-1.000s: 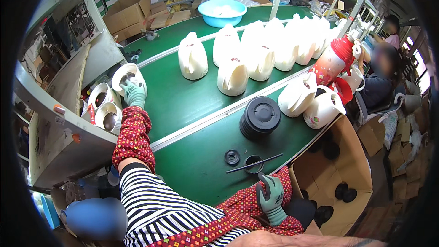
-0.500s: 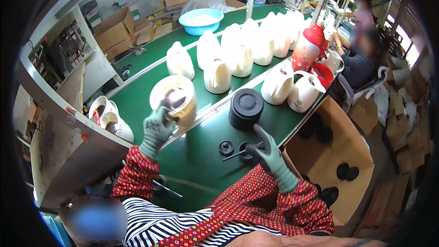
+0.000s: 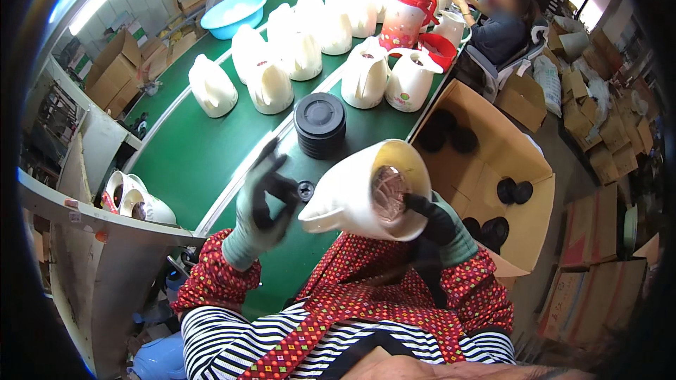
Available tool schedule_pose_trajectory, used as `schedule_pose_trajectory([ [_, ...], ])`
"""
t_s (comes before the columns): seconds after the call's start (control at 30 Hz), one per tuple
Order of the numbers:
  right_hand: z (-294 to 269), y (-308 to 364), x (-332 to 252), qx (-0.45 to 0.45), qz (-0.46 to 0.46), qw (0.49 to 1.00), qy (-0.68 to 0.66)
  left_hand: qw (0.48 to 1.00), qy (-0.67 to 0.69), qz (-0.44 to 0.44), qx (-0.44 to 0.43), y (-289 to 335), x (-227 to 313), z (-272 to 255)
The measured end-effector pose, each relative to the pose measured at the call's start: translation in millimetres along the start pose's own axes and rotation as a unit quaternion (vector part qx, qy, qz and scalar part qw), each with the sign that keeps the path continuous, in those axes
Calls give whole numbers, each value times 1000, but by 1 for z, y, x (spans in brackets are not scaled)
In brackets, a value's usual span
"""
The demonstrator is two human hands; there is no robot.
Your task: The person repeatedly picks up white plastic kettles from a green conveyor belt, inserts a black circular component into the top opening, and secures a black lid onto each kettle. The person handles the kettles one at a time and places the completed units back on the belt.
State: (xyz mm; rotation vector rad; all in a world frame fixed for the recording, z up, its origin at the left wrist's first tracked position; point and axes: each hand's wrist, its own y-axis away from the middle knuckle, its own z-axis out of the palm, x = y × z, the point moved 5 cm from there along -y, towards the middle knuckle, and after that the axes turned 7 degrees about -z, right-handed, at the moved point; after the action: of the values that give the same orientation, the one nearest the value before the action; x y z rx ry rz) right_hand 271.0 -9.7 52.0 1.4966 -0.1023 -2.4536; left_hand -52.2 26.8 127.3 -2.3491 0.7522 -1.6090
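A white thermos jug (image 3: 345, 186) lies tilted on its side in front of me, its wide open end facing right. Inside that opening a shiny, pinkish-silver liner (image 3: 389, 193) shows. My right hand (image 3: 438, 224), in a grey-green glove with dark fingers, grips the jug at the rim of the opening. Left of the jug's narrow end, my left hand (image 3: 267, 204) is raised in a matching glove, fingers apart and holding nothing. Beside its fingertips a small black ring-shaped part (image 3: 305, 191) rests on the green table (image 3: 184, 176). Behind it stands a stack of black discs (image 3: 319, 127).
Several white jugs (image 3: 270, 88) stand in rows farther back, near a red thermos (image 3: 404, 13) and a light blue basin (image 3: 234, 15). At right, a cardboard box (image 3: 486, 169) holds black round parts. More jugs (image 3: 137, 200) are at left; a co-worker (image 3: 501, 21) sits far right.
The jug has come from the left, out of my left hand, and now lies tilted in my right. The thin rod that my right hand held is out of sight. My view has shifted.
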Motion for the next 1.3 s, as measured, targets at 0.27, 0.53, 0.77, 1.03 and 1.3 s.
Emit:
schedule_pose_trajectory([
  [0.27, 13, 22, 4, 14, 91, 992, -89, 741, 519, -392, -168, 52, -122, 108],
  [0.53, 73, -103, 41, -235, 145, 952, 134, 780, 449, -433, -52, 109, -103, 31],
  [0.77, 102, -276, 44, -80, -193, 570, 795, 773, 412, -480, 47, 148, -134, -8],
  [1.03, 92, -303, 49, -26, -214, 568, 794, 792, 389, -468, 40, 132, -145, -6],
  [1.3, 72, -120, -8, -112, -308, 835, 442, 878, 326, -342, -75, 63, -120, 35],
])
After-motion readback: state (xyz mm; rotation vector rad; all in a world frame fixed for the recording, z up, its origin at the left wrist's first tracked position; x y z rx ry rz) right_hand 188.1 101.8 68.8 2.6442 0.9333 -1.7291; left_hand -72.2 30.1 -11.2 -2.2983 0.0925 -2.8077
